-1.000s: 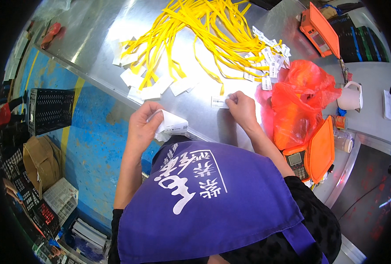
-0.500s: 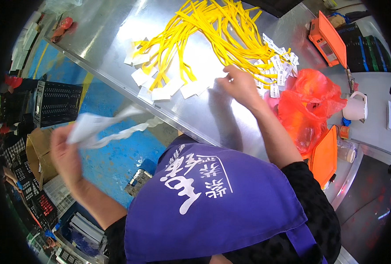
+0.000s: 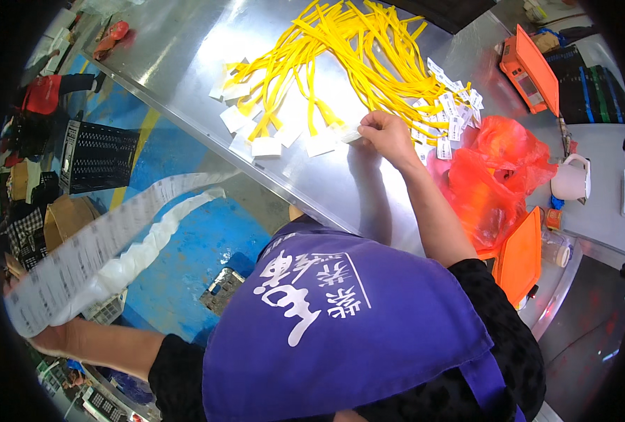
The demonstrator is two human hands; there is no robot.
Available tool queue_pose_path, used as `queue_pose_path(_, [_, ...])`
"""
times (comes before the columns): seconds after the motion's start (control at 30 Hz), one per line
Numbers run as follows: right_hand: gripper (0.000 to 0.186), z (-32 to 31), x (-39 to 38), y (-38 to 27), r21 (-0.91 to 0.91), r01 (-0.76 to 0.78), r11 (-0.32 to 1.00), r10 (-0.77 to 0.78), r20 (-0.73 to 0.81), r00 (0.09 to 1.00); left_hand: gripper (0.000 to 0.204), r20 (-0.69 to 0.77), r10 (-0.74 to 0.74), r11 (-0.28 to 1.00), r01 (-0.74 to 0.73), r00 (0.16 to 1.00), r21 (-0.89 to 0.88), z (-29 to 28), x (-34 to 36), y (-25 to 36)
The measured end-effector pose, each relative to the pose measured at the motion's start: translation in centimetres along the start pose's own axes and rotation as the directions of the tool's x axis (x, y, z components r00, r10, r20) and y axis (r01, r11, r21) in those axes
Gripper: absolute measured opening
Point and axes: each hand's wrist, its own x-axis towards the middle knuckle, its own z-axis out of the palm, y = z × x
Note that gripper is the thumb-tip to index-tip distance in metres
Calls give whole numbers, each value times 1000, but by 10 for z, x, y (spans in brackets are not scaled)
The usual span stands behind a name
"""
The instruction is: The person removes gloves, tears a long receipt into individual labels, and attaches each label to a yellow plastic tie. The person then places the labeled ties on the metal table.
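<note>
Far out to the left, my left hand [image 3: 49, 336] grips a long strip of printed white labels [image 3: 108, 235], which stretches back toward the table edge. A second crinkled whitish strip [image 3: 133, 264] trails beside it; the strip partly hides my left fingers. Over the metal table [image 3: 179, 84], my right hand [image 3: 391, 137] is closed in a pinch on a small white label [image 3: 350, 134] at the end of a yellow strap. A heap of yellow straps [image 3: 355, 49] spreads over the table, with white labels [image 3: 265, 146] along the near left ends and printed tags [image 3: 447, 116] at the right.
Right of the straps lies a red plastic bag [image 3: 499, 176] by orange scales [image 3: 530, 70] and a white mug [image 3: 570, 177]. Left of the table, a black crate [image 3: 100, 156] and a cardboard box [image 3: 66, 219] stand on the blue floor [image 3: 186, 274].
My left hand has swung farther left and down, drawing the label strip out long. My right hand has shifted slightly and now pinches a label at a strap's end.
</note>
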Motion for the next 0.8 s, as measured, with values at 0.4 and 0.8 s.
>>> queue_pose_path(0.4, [25, -17, -43, 6, -442, 8, 897, -119, -224, 967, 9, 820, -70, 521, 722, 568, -455, 279, -102, 73])
queue_pose_path(0.8, [19, 28, -70, -46, 649, -171, 741, -115, 374, 920, 4, 742, -264, 740, 623, 616, -253, 314, -123, 82])
